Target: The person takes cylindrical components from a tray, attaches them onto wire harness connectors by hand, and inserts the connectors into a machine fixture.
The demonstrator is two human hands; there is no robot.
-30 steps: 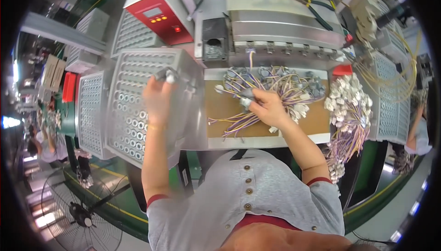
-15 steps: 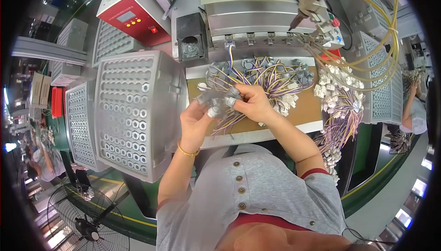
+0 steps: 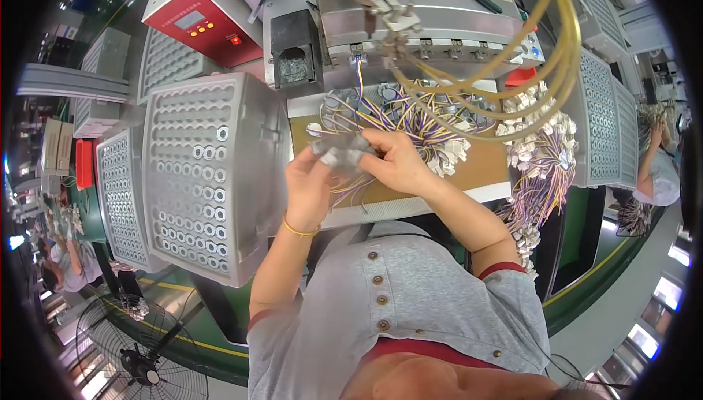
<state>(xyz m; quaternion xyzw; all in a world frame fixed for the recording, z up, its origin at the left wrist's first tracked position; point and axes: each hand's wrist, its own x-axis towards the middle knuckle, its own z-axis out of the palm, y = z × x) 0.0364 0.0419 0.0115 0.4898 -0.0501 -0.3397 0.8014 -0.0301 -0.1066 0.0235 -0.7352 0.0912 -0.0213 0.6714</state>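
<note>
Just beside hands (image 3: 306, 184), tray (image 3: 258, 180) holds rings (image 3: 210, 228).

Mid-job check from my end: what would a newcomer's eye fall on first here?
Probably the red-fronted box at upper left and the yellow tubing looping across the upper right. Next comes the tangle of purple, yellow and white wires on the brown board in the middle. At its near left, the left hand and right hand hold blurred grey pieces close together.
</note>
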